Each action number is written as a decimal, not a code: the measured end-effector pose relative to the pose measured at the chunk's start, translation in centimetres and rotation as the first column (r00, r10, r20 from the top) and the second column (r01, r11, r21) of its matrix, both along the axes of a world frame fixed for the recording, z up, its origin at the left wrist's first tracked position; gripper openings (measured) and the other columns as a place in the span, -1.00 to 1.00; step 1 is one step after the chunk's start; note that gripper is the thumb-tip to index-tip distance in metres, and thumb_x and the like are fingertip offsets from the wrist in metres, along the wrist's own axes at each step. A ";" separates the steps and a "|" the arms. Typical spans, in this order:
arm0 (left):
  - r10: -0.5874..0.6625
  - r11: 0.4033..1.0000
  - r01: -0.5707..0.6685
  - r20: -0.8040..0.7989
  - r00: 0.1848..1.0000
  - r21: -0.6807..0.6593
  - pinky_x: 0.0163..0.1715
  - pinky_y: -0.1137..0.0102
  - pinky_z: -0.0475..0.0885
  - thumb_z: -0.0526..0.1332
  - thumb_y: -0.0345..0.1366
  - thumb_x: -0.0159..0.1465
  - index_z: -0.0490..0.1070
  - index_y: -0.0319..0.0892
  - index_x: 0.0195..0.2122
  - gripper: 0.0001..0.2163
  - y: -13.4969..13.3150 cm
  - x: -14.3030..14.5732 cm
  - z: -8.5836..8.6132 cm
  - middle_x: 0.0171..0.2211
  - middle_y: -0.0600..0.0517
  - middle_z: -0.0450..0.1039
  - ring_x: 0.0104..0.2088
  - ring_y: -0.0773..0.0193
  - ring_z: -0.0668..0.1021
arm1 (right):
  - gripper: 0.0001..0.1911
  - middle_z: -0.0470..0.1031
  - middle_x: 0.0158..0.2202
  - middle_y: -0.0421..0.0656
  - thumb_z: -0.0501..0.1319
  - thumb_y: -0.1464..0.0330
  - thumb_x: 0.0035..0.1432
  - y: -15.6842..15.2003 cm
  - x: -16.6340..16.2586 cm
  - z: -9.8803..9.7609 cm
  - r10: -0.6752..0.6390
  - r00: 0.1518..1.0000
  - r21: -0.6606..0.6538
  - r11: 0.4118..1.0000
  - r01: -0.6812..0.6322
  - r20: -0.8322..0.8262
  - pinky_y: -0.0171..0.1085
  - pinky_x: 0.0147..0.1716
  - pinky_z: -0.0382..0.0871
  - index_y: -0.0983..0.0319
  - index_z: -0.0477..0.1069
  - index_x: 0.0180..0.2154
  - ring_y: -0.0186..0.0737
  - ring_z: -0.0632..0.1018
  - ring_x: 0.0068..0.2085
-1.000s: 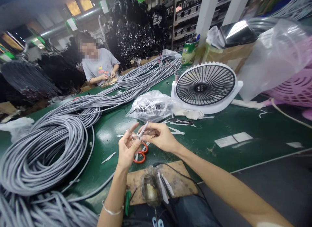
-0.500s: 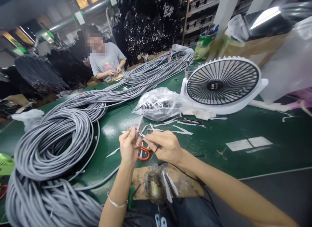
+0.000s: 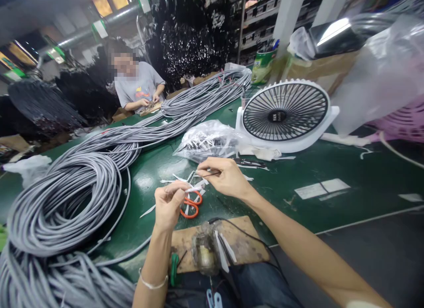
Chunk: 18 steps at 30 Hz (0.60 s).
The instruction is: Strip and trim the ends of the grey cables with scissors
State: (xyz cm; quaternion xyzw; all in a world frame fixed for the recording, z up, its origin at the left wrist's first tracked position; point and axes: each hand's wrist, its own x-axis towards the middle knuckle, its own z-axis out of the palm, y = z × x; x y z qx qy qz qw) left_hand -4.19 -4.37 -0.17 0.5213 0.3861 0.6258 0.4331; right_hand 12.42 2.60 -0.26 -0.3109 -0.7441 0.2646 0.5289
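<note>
My left hand [image 3: 168,204] is closed in a pinch on a thin grey cable end [image 3: 194,189] above the green table. My right hand [image 3: 223,178] is closed too, pinching a thin dark wire [image 3: 208,173] that sticks out to the left. The two hands are a little apart. Orange-handled scissors [image 3: 190,205] lie on the table just under them, among white strips. A wooden board [image 3: 215,248] with a lump of solder residue sits at the table's near edge below my hands.
Big coils of grey cable [image 3: 62,202] fill the left of the green table [image 3: 331,167]. A clear bag of parts [image 3: 208,142] and a white desk fan [image 3: 285,116] stand behind my hands. Another person [image 3: 137,85] works at the far end.
My hands were together on the cable end; now they have drawn apart, the right hand lifting up and right with the dark wire, the left staying low.
</note>
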 end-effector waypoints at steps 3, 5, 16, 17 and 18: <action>0.039 0.992 -0.028 -0.090 0.995 0.126 -0.62 0.47 0.24 0.30 -0.12 0.04 0.55 -0.17 -0.57 -0.78 -0.3 -0.5 -0.1 -0.65 0.02 0.39 -0.61 0.38 0.34 | -0.86 0.42 -0.55 -0.18 0.14 0.45 0.02 0.4 1.1 0.4 -0.221 0.969 -0.018 0.975 0.220 -0.108 -0.39 -0.59 0.20 0.26 0.41 -0.55 -0.38 0.34 -0.54; 0.123 0.984 -0.100 -0.161 0.979 0.144 -0.57 0.45 0.28 0.30 -0.16 0.05 0.58 -0.16 -0.49 -0.82 -0.3 -0.4 0.0 -0.63 0.01 0.42 -0.59 0.35 0.37 | -0.84 0.42 -0.55 -0.19 0.15 0.36 0.06 0.0 1.5 0.8 -0.129 0.976 -0.079 0.990 0.116 -0.176 -0.41 -0.67 0.15 0.26 0.43 -0.50 -0.41 0.30 -0.61; 0.124 0.971 -0.003 -0.489 0.863 0.240 -0.64 0.53 0.25 0.26 -0.37 0.07 0.59 -0.14 -0.44 -0.90 -0.2 0.8 1.0 -0.65 0.05 0.44 -0.65 0.41 0.37 | -0.65 0.44 -0.57 -0.18 0.18 0.13 0.07 -1.9 -0.2 0.9 0.232 0.953 -0.145 0.954 -0.262 -0.197 -0.42 -0.66 0.19 0.29 0.47 -0.49 -0.43 0.33 -0.61; 0.151 0.971 -0.033 -0.499 0.853 0.238 -0.63 0.52 0.25 0.27 -0.37 0.07 0.59 -0.15 -0.45 -0.91 -0.3 0.7 1.1 -0.64 0.05 0.45 -0.65 0.40 0.37 | -0.66 0.42 -0.58 -0.19 0.18 0.14 0.08 -1.8 -0.2 0.9 0.213 0.960 -0.130 0.963 -0.238 -0.180 -0.42 -0.65 0.18 0.29 0.46 -0.50 -0.43 0.32 -0.61; 0.184 0.969 -0.072 -0.499 0.847 0.236 -0.62 0.52 0.26 0.27 -0.37 0.06 0.58 -0.16 -0.46 -0.92 -0.3 0.7 1.2 -0.63 0.04 0.45 -0.63 0.39 0.38 | -0.66 0.40 -0.59 -0.20 0.17 0.16 0.10 -1.8 -0.1 0.9 0.186 0.969 -0.117 0.972 -0.206 -0.160 -0.41 -0.65 0.16 0.28 0.47 -0.50 -0.44 0.29 -0.62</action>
